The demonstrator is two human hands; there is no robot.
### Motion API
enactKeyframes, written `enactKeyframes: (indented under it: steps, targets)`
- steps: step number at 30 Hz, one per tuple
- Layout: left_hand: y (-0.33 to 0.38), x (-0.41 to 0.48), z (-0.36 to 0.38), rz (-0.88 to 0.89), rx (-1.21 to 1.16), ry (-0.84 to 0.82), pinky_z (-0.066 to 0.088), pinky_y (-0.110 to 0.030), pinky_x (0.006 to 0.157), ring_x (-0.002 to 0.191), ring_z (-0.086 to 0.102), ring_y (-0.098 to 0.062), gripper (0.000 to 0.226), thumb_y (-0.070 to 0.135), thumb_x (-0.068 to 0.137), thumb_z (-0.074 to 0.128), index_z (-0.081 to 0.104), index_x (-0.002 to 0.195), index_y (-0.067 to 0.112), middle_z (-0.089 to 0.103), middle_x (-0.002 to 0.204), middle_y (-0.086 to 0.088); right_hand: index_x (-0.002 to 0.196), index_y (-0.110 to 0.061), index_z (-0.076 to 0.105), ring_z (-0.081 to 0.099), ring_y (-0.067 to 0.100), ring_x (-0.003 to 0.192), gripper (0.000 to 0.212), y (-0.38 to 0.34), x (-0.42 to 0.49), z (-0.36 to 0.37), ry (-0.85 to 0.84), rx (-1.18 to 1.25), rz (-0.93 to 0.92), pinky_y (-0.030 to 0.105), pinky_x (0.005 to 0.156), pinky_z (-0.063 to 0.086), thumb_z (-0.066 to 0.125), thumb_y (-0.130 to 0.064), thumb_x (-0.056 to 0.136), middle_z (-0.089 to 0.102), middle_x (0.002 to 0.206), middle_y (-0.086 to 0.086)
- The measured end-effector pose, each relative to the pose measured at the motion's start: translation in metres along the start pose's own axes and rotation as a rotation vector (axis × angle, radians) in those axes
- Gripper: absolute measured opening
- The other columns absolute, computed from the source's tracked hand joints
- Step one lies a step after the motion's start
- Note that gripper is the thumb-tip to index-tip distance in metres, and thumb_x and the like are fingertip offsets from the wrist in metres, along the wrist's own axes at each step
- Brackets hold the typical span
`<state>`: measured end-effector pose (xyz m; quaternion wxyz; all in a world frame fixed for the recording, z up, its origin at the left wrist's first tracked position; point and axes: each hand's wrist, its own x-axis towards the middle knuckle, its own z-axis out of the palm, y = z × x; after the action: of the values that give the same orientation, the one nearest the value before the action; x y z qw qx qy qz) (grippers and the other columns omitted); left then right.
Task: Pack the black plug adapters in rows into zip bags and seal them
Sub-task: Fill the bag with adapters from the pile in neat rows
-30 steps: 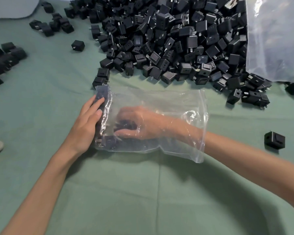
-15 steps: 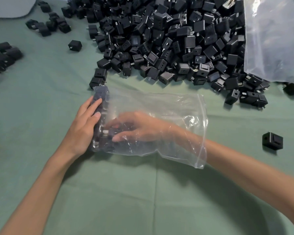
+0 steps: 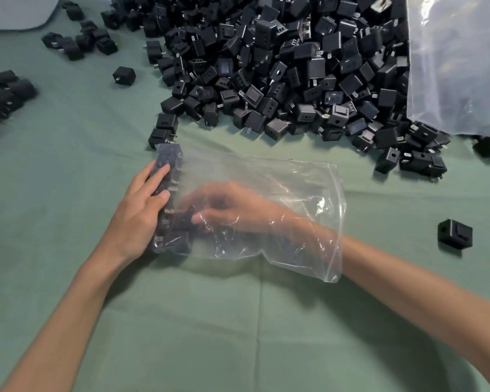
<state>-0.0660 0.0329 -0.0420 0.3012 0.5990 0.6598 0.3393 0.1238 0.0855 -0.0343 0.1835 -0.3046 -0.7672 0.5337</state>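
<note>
A clear zip bag (image 3: 266, 176) lies flat on the green cloth, its open mouth to the right. A row of black plug adapters (image 3: 170, 158) lines the bag's closed left end. My left hand (image 3: 142, 213) lies outside the bag with straight fingers pressing on that row. My right hand (image 3: 238, 210) is inside the bag, seen blurred through the plastic. Its thumb and fingers pinch one black adapter (image 3: 181, 223) next to the row's near end. A big heap of loose adapters (image 3: 280, 66) covers the cloth beyond the bag.
A lone adapter (image 3: 454, 233) sits on the cloth to the right. A large clear plastic bag (image 3: 450, 66) hangs over the heap's right side. Small groups of adapters (image 3: 3, 94) lie at the far left, and a white object (image 3: 12, 12) fills the top-left corner.
My right hand has moved inside the bag toward the row's near end, its fingers opening and then closing on an adapter. My left hand stays pressed on the bag's left end.
</note>
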Motion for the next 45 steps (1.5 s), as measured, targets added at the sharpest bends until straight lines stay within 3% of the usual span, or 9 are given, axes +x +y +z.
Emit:
enactKeyframes:
  steps: [7,13,17,26,28,31,37,42,45]
  targets:
    - [-0.001,0.002,0.002,0.005,0.032,0.032,0.012,-0.003,0.104,0.135,0.021,0.007,0.045,0.012,0.101,0.045,0.041,0.145,0.022,0.024,0.157,0.01,0.109,-0.009,0.07,0.065,0.022,0.094,0.023,-0.005,-0.003,-0.004,-0.02,-0.128,0.012,0.044,0.086,0.051,0.067,-0.019,0.089,0.069,0.102,0.005]
    - [-0.001,0.001,0.002,0.007,0.025,0.033,0.011,0.009,0.095,0.134,0.022,0.007,0.046,0.012,0.1,0.046,0.041,0.144,0.022,0.025,0.157,0.008,0.107,-0.008,0.07,0.062,0.008,0.085,0.024,-0.008,-0.012,-0.001,0.026,-0.121,-0.048,0.011,0.07,0.047,0.073,-0.016,0.084,0.069,0.099,0.002]
    - [0.0,0.0,0.0,0.006,-0.005,0.02,0.01,0.008,0.096,0.132,0.022,0.012,0.042,0.019,0.103,0.042,0.041,0.144,0.021,0.025,0.156,0.009,0.112,-0.005,0.068,0.064,0.013,0.092,0.028,-0.006,-0.011,-0.001,0.045,-0.069,-0.086,0.024,0.082,0.051,0.072,-0.012,0.085,0.068,0.102,0.001]
    - [0.004,-0.002,0.0,-0.049,-0.223,0.026,0.018,-0.009,0.107,0.133,0.026,0.017,0.056,0.045,0.09,0.027,0.048,0.14,0.031,0.032,0.151,0.021,0.097,-0.014,0.066,0.061,-0.007,0.071,0.023,-0.004,-0.007,0.004,0.002,-0.016,-0.036,0.009,0.063,0.047,0.076,-0.008,0.077,0.064,0.075,-0.024]
    - [0.002,-0.001,0.0,-0.03,-0.143,0.016,0.015,-0.002,0.105,0.135,0.024,0.013,0.053,0.041,0.093,0.033,0.045,0.143,0.027,0.029,0.153,0.018,0.097,-0.011,0.066,0.066,0.006,0.081,0.023,-0.006,-0.003,0.003,-0.011,0.01,-0.012,0.025,0.074,0.055,0.076,-0.006,0.077,0.067,0.081,-0.013]
    - [-0.001,0.001,0.002,0.003,0.017,0.018,0.011,0.006,0.098,0.137,0.022,0.006,0.046,0.02,0.1,0.05,0.041,0.145,0.023,0.025,0.157,0.008,0.096,-0.019,0.068,0.065,-0.002,0.078,0.022,-0.004,0.002,-0.002,-0.026,-0.058,-0.029,0.017,0.075,0.052,0.074,-0.006,0.08,0.069,0.084,-0.013]
    - [0.003,-0.008,0.0,0.174,0.463,0.065,0.013,-0.029,0.115,0.147,0.015,-0.018,0.074,0.049,0.086,0.045,0.035,0.148,0.009,0.015,0.161,-0.004,0.103,-0.011,0.071,0.068,0.011,0.089,0.02,0.007,0.004,-0.002,0.035,-0.155,-0.014,0.032,0.083,0.054,0.072,-0.017,0.084,0.073,0.096,0.002]
    - [0.004,-0.009,0.0,0.22,0.599,-0.06,0.007,-0.022,0.115,0.143,-0.006,0.006,0.078,0.06,0.095,0.022,0.016,0.154,0.01,0.0,0.161,0.012,0.112,0.001,0.067,0.065,-0.002,0.088,0.023,0.009,-0.008,-0.016,-0.072,-0.146,-0.088,0.015,0.084,0.051,0.062,0.001,0.09,0.07,0.106,0.006]
    - [0.004,-0.009,0.0,0.194,0.613,-0.082,0.002,-0.02,0.115,0.142,-0.013,0.009,0.078,0.06,0.093,0.018,0.008,0.155,0.013,-0.007,0.16,0.014,0.123,-0.001,0.061,0.063,-0.003,0.1,0.032,0.012,-0.034,-0.036,-0.076,-0.163,-0.041,0.026,0.093,0.052,0.059,0.001,0.091,0.063,0.113,-0.005]
